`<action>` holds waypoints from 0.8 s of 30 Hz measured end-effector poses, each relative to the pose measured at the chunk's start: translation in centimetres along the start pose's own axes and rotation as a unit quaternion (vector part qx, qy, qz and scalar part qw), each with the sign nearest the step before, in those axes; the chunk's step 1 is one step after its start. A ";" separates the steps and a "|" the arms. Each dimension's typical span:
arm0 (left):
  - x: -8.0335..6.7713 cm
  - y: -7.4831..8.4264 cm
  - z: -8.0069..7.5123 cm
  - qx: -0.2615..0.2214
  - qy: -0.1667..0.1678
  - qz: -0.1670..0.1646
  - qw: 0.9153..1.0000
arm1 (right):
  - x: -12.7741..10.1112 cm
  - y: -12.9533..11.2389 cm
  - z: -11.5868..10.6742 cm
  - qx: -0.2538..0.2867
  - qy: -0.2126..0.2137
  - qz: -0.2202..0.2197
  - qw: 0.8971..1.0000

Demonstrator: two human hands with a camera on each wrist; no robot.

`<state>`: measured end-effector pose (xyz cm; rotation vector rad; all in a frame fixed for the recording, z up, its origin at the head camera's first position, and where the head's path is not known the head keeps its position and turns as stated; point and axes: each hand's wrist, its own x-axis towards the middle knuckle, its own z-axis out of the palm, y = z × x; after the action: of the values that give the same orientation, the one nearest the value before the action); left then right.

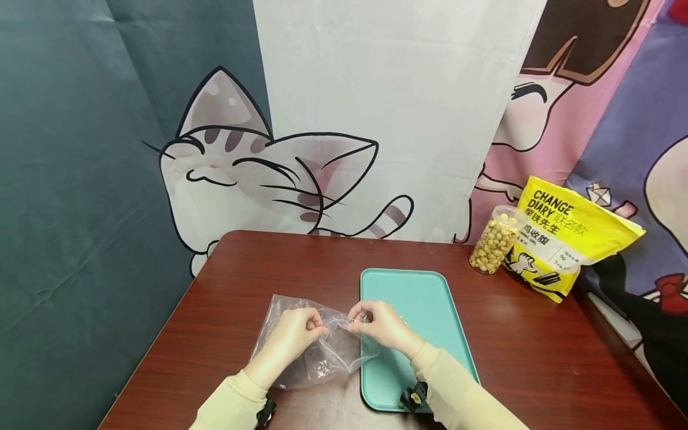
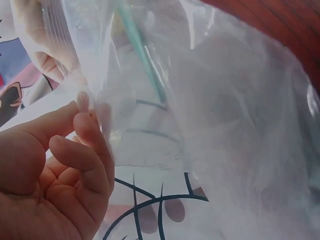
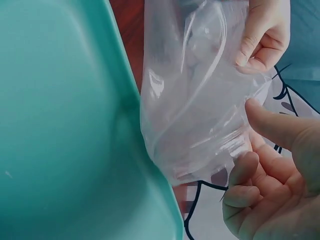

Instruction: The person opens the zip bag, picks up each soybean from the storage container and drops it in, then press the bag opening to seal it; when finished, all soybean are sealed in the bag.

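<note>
Head view alone showing lettered pouch, left hand pinching clear bag, right hand apparently too

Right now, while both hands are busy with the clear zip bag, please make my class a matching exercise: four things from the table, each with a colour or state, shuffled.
Things
1. Clear zip bag
2. Rectangular serving tray
3. Cylindrical jar
4. CHANGE DIARY pouch

Colours and states
A. Mostly yellow, with black lettering
B. Teal
C. Transparent, with golden pieces inside
D. Pinched by the left hand and right hand

Pairs: 1-D, 2-B, 3-C, 4-A
</note>
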<state>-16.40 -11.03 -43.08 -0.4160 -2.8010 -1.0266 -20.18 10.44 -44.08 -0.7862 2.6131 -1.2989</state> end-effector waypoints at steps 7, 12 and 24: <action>-0.2 0.2 0.0 0.001 0.007 0.015 1.000 | -0.1 -0.4 0.1 0.004 0.014 -0.002 1.000; -0.3 0.3 0.2 0.007 0.019 0.023 1.000 | -0.1 -0.6 0.0 0.006 0.026 -0.005 1.000; -0.6 1.1 0.5 0.072 0.081 0.026 0.994 | 0.0 -1.0 0.4 -0.013 0.109 -0.041 0.993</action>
<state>-15.47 -10.01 -42.88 -0.3697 -2.6822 -0.8017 -19.69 9.65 -43.60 -0.8064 2.7982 -1.4515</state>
